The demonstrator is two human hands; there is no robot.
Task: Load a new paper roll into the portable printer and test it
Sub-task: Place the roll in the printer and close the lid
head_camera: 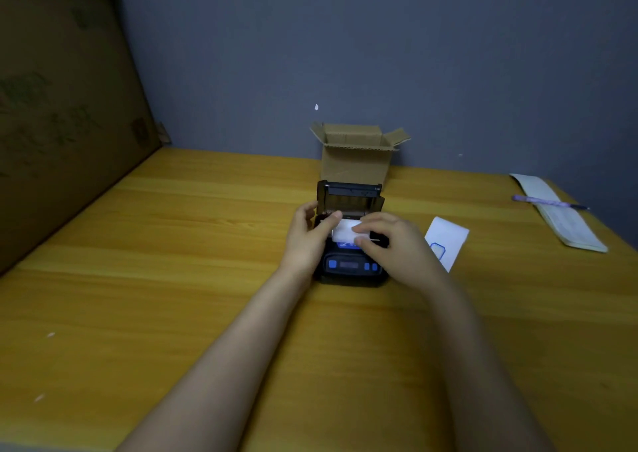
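Note:
A small black portable printer (348, 268) with blue buttons sits on the yellow wooden table (172, 244), its lid (350, 194) standing open at the back. A white paper roll (343, 230) lies in the open compartment. My left hand (307, 237) grips the printer's left side, thumb resting on the roll. My right hand (393, 241) covers the right side, fingers pinching the paper's edge at the roll. Part of the compartment is hidden under both hands.
An open small cardboard box (357, 155) stands right behind the printer by the grey wall. A white paper slip with a blue mark (447, 243) lies to the right. Further right are a notebook (559, 213) and a pen (549, 203). A large cardboard sheet (62, 106) leans at the left.

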